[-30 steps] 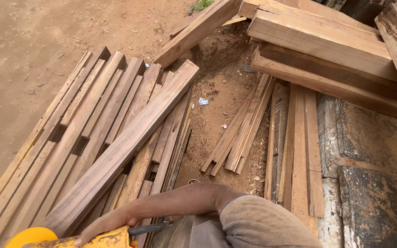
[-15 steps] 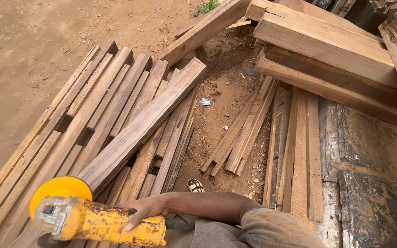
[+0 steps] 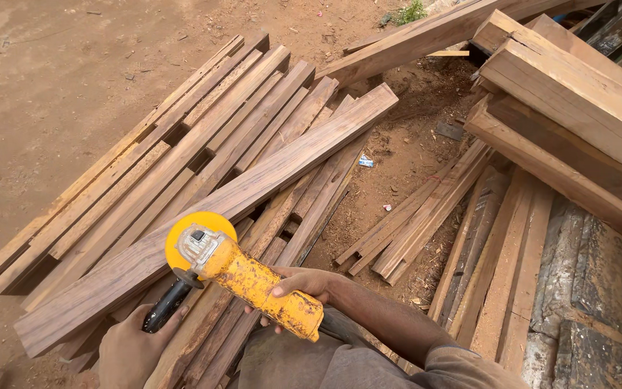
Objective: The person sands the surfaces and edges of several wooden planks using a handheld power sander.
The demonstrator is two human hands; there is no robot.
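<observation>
Grip: right hand [image 3: 298, 282] wraps fingers around yellow grinder [image 3: 253, 281]; left hand [image 3: 132, 349] closes fingers on black side handle [image 3: 165, 306].
Risk: disc, probably hidden under the guard, sits over the long plank [image 3: 253, 191]; a loose plank may shift and kick the grinder.

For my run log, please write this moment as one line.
right hand: grips yellow angle grinder | left hand: on its black side handle | grinder above long wooden plank

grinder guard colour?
Yellow. The grinder guard shows best in the head view, above the body.

Single head view, steep downward, close over stacked planks [image 3: 203, 180], perhaps seated
</observation>
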